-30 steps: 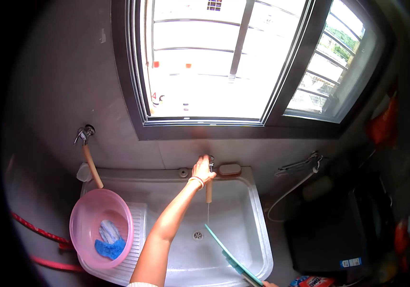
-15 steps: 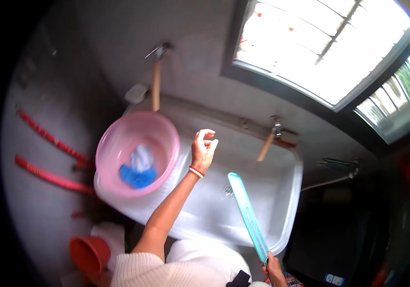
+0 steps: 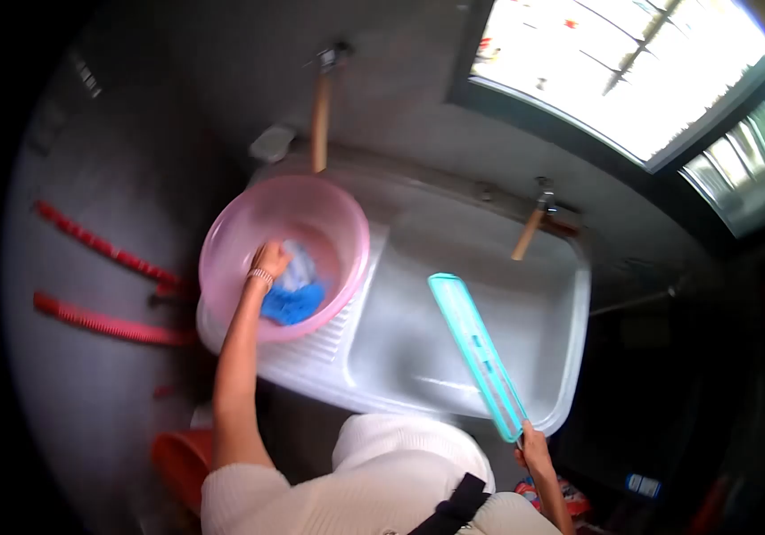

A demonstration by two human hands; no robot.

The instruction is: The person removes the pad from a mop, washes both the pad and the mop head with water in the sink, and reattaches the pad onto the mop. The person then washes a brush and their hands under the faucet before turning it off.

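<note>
My left hand (image 3: 272,257) reaches down into a pink plastic basin (image 3: 222,223), its fingers curled at the edge of a white cloth (image 3: 297,265). A bright blue cloth (image 3: 295,305) lies bunched against the white one; whether the two are one piece I cannot tell. My right hand (image 3: 534,448), low on the right, grips the near end of a long, flat turquoise strip (image 3: 476,348) with slots along its middle, like a flat mop plate. The strip slants over the sink, far end up and left.
The basin stands on the ribbed drainboard of a pale sink (image 3: 400,357). Two taps (image 3: 327,59) (image 3: 544,198) with tan tubes are on the back wall. Red corrugated hoses (image 3: 115,321) hang at left, with an orange bucket (image 3: 182,459) below. A window (image 3: 614,71) is at upper right.
My left hand has moved from the air above the sink, left and down into the basin, to the cloths. My right hand still holds the turquoise strip. The view has shifted slightly.
</note>
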